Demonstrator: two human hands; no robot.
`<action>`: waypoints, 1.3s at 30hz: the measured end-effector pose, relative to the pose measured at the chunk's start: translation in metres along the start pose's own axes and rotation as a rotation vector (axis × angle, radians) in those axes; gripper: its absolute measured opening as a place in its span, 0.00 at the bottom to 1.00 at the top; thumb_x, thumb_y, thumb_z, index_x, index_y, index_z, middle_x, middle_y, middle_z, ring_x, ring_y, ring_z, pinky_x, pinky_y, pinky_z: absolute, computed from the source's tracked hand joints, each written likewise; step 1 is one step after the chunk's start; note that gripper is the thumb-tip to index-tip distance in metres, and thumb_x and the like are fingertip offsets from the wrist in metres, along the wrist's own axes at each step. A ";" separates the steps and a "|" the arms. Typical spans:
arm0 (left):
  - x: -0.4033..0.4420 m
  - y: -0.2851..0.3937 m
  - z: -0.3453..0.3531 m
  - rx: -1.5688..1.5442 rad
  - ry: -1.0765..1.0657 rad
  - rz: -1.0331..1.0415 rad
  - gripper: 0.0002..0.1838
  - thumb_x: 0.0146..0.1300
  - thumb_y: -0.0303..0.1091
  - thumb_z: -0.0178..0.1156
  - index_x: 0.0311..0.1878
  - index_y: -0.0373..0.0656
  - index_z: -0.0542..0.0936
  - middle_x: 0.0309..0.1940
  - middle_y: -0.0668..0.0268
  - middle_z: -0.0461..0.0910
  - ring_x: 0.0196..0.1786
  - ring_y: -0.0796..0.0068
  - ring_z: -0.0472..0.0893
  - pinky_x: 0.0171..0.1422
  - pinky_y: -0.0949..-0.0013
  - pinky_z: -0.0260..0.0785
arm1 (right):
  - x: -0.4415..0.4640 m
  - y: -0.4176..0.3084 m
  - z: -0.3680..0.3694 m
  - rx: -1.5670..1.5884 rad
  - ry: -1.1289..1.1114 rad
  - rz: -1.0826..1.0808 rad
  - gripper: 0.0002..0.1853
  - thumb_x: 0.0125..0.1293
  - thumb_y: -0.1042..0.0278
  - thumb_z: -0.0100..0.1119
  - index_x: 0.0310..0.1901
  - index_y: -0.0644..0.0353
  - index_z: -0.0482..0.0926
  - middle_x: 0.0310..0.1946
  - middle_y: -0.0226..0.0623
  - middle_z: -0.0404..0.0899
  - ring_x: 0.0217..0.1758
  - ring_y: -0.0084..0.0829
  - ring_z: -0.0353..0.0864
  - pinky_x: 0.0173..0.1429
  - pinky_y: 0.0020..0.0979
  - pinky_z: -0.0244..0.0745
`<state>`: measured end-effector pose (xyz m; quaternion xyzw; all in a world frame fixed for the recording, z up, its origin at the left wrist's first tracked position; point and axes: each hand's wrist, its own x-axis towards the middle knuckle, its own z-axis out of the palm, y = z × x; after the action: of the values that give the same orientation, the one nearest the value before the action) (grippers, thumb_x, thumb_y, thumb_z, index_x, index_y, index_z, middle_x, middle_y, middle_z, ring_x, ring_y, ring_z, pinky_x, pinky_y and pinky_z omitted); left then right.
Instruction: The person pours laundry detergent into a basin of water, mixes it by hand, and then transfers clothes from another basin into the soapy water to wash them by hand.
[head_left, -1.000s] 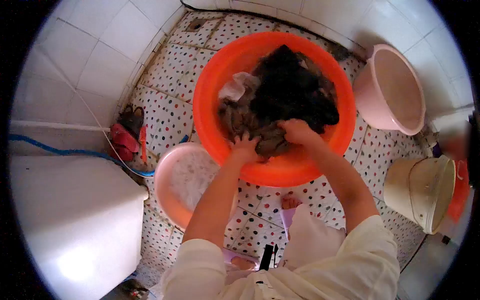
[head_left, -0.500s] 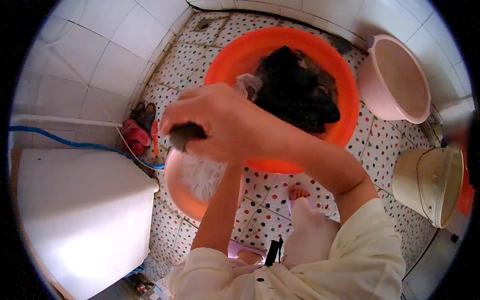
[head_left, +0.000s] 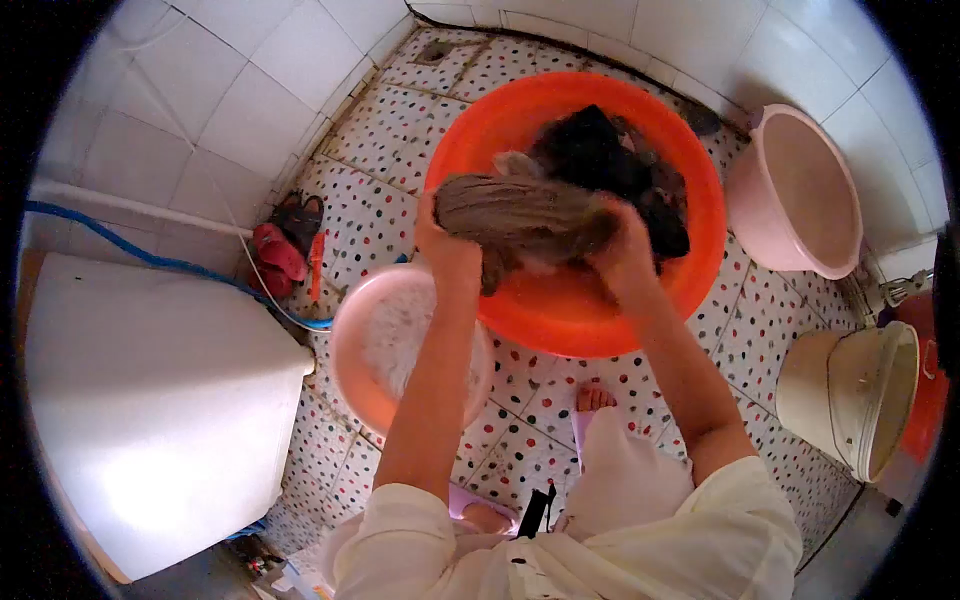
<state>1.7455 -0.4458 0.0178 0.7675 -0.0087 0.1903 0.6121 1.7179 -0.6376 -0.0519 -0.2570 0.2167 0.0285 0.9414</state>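
With my left grip (head_left: pixel 445 240) wrapped around one end and my right grip (head_left: pixel 622 250) clasping the other, I hold a bunched, brownish-grey cloth (head_left: pixel 525 215) stretched sideways over the large orange tub (head_left: pixel 590 342). Beyond it, black clothes (head_left: pixel 598 148) lie in the tub. Near my left forearm, a smaller pink basin (head_left: pixel 362 385) holds cloudy, whitish water (head_left: pixel 392 335). To the right on the spotted tile floor (head_left: pixel 540 425) are a tilted pink bucket (head_left: pixel 745 215) and, nearer me, a cream bucket (head_left: pixel 808 390)
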 end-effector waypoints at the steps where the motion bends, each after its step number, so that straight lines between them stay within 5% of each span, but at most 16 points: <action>1: -0.001 0.009 0.004 0.001 0.005 0.005 0.14 0.54 0.24 0.59 0.45 0.37 0.73 0.38 0.67 0.77 0.42 0.76 0.75 0.47 0.72 0.68 | 0.002 0.015 -0.011 0.031 0.003 0.147 0.19 0.61 0.58 0.51 0.52 0.54 0.72 0.52 0.35 0.72 0.57 0.35 0.70 0.55 0.40 0.71; 4: -0.011 0.028 0.014 0.126 -0.033 0.097 0.15 0.51 0.25 0.60 0.43 0.40 0.73 0.35 0.68 0.77 0.40 0.78 0.73 0.47 0.73 0.67 | -0.012 0.058 -0.001 -0.093 0.024 0.340 0.20 0.67 0.55 0.45 0.57 0.52 0.70 0.56 0.34 0.71 0.61 0.34 0.67 0.64 0.42 0.63; 6: -0.020 0.039 0.019 0.221 -0.066 0.231 0.18 0.48 0.26 0.63 0.44 0.42 0.72 0.36 0.67 0.77 0.43 0.76 0.74 0.48 0.71 0.67 | 0.018 0.114 -0.037 0.165 -0.340 0.357 0.29 0.64 0.45 0.51 0.62 0.52 0.64 0.62 0.35 0.65 0.61 0.35 0.68 0.61 0.39 0.69; 10: -0.045 0.060 0.030 0.239 -0.029 0.297 0.22 0.45 0.27 0.65 0.45 0.44 0.72 0.41 0.66 0.75 0.46 0.73 0.74 0.51 0.70 0.66 | -0.025 0.089 0.020 0.262 -0.262 0.403 0.28 0.65 0.45 0.50 0.62 0.51 0.64 0.61 0.35 0.65 0.60 0.36 0.68 0.61 0.39 0.69; 13: -0.065 0.060 0.031 0.113 -0.021 0.238 0.25 0.42 0.24 0.66 0.47 0.39 0.71 0.42 0.60 0.73 0.46 0.65 0.74 0.54 0.68 0.65 | 0.006 0.113 0.000 -0.336 -0.620 0.109 0.28 0.66 0.44 0.49 0.61 0.52 0.66 0.60 0.35 0.67 0.59 0.36 0.69 0.61 0.38 0.69; 16: -0.080 0.042 0.021 -0.058 -0.061 0.067 0.29 0.42 0.24 0.69 0.50 0.39 0.69 0.47 0.58 0.72 0.52 0.61 0.73 0.59 0.65 0.63 | 0.019 0.067 0.005 0.084 -0.522 0.205 0.27 0.67 0.43 0.45 0.58 0.54 0.68 0.55 0.37 0.72 0.56 0.36 0.72 0.58 0.39 0.70; 18: -0.085 0.028 0.010 -0.037 -0.172 0.267 0.33 0.43 0.24 0.70 0.54 0.40 0.66 0.55 0.55 0.69 0.61 0.56 0.68 0.65 0.61 0.59 | 0.016 0.036 0.023 0.362 -0.450 0.267 0.27 0.68 0.42 0.43 0.57 0.56 0.70 0.51 0.37 0.75 0.54 0.37 0.73 0.57 0.39 0.71; 22: -0.099 0.010 -0.014 -0.014 -0.208 0.223 0.34 0.44 0.26 0.69 0.55 0.41 0.65 0.63 0.53 0.63 0.68 0.51 0.61 0.69 0.56 0.53 | 0.002 0.001 0.052 0.201 -0.249 0.136 0.27 0.64 0.43 0.50 0.56 0.56 0.71 0.50 0.40 0.75 0.50 0.39 0.75 0.53 0.39 0.73; 24: -0.097 0.018 -0.035 0.338 -0.503 0.194 0.36 0.48 0.29 0.67 0.61 0.40 0.62 0.67 0.54 0.59 0.71 0.55 0.57 0.72 0.57 0.49 | 0.008 -0.004 0.049 0.093 -0.151 0.066 0.25 0.63 0.46 0.53 0.54 0.56 0.72 0.49 0.39 0.75 0.49 0.38 0.76 0.53 0.38 0.73; 27: -0.085 0.005 -0.048 0.005 -0.555 0.034 0.35 0.56 0.30 0.60 0.67 0.40 0.58 0.68 0.55 0.57 0.72 0.62 0.55 0.73 0.62 0.48 | 0.018 -0.009 0.035 -0.146 -0.172 -0.079 0.22 0.60 0.54 0.60 0.52 0.56 0.72 0.48 0.38 0.75 0.48 0.36 0.76 0.52 0.35 0.72; 31: -0.044 0.035 -0.025 -0.070 -0.346 -0.138 0.28 0.64 0.30 0.53 0.67 0.38 0.60 0.64 0.58 0.64 0.67 0.69 0.63 0.69 0.68 0.55 | -0.003 -0.012 0.054 -0.638 -0.484 -0.195 0.26 0.52 0.64 0.69 0.52 0.56 0.69 0.44 0.35 0.74 0.50 0.29 0.73 0.54 0.30 0.69; 33: -0.039 0.035 -0.008 -0.460 -0.144 -0.372 0.19 0.68 0.29 0.49 0.62 0.38 0.68 0.56 0.62 0.72 0.57 0.74 0.72 0.62 0.73 0.62 | -0.013 -0.010 0.062 -0.901 -0.659 -0.402 0.30 0.50 0.65 0.71 0.53 0.57 0.68 0.49 0.35 0.72 0.55 0.28 0.71 0.58 0.30 0.66; 37: -0.045 0.030 0.003 -0.405 -0.047 -0.399 0.17 0.69 0.32 0.51 0.58 0.38 0.71 0.50 0.65 0.76 0.47 0.79 0.74 0.54 0.75 0.66 | -0.049 -0.012 0.093 -0.887 -0.636 -0.438 0.31 0.48 0.65 0.71 0.54 0.58 0.67 0.54 0.34 0.70 0.58 0.29 0.69 0.62 0.31 0.64; 39: -0.051 0.036 0.002 -0.303 -0.180 -0.268 0.12 0.67 0.31 0.53 0.51 0.38 0.74 0.47 0.65 0.76 0.45 0.79 0.74 0.52 0.75 0.66 | -0.051 -0.011 0.092 -0.936 -0.584 -0.594 0.32 0.47 0.65 0.71 0.54 0.58 0.67 0.56 0.35 0.68 0.59 0.32 0.69 0.63 0.34 0.63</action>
<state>1.6902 -0.4677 0.0356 0.6749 0.0104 0.0346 0.7371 1.7098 -0.5985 0.0459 -0.6729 -0.1654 -0.0736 0.7173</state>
